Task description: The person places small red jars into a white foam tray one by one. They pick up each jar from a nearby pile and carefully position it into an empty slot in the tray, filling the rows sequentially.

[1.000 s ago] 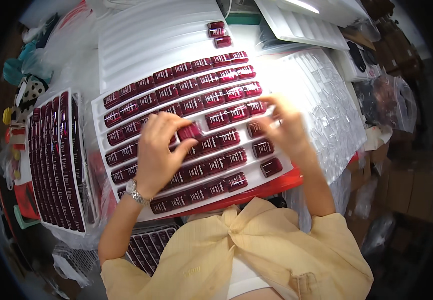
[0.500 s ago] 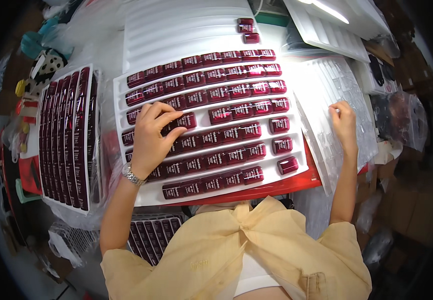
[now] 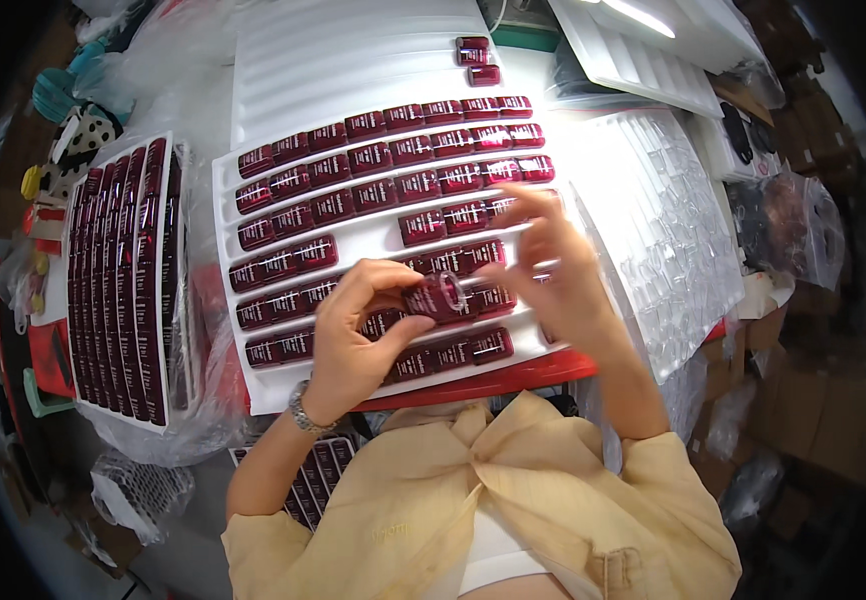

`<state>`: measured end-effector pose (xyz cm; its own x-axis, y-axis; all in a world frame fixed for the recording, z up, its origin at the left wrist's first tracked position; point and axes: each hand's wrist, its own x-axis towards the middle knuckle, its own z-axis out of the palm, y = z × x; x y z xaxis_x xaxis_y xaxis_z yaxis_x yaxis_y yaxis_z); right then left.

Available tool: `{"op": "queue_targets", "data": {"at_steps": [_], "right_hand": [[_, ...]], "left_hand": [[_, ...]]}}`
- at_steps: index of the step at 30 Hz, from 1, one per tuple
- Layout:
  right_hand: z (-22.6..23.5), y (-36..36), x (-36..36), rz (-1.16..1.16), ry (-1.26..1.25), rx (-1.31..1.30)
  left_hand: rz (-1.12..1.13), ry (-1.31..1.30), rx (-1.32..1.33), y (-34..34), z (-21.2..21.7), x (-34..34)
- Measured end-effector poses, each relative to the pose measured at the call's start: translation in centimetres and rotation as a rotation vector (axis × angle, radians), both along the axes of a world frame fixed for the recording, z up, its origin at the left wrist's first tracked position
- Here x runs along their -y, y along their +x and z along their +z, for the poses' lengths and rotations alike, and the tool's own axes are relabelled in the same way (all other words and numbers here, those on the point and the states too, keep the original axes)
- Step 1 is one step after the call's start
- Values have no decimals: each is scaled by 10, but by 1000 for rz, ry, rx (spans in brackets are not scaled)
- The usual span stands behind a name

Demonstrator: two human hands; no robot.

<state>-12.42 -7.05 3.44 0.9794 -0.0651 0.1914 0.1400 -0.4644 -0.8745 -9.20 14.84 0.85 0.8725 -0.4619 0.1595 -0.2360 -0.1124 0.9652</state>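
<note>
Over the near rows of the white ridged tray (image 3: 358, 240), my left hand (image 3: 358, 330) is closed round a small dark red glass bottle (image 3: 435, 298), which it holds tilted above the tray. The bottle's clear rounded end points right, toward my right hand (image 3: 558, 270). That hand is raised just beside it, slightly blurred, with thumb and fingers apart and nothing visible between them. Below both hands lie rows of matching bottles (image 3: 333, 205) with pale print. One middle row has a gap in it. My right hand hides the right ends of several rows.
On the left stands another filled tray (image 3: 118, 290), wrapped in clear plastic. A white ridged tray (image 3: 353, 60) behind holds a few bottles (image 3: 473, 50) at its right end. Clear plastic trays (image 3: 653, 230) lie to the right. Red table edge (image 3: 543, 372) runs close to me.
My left hand has lifted a bottle out of the middle row and brought it right and nearer to me. My right hand has come in from the right and its fingers have spread.
</note>
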Motion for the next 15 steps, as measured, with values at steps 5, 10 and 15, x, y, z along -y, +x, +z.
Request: {"op": "queue_targets", "data": {"at_steps": [5, 10, 15], "right_hand": [[-16, -47, 115, -279, -912, -100], [-46, -74, 133, -109, -1095, -88], [-47, -73, 159, -274, -719, 32]], "left_hand": [[66, 644, 535, 44, 7, -28], [28, 610, 581, 57, -13, -16], [90, 675, 566, 54, 2, -38]]}}
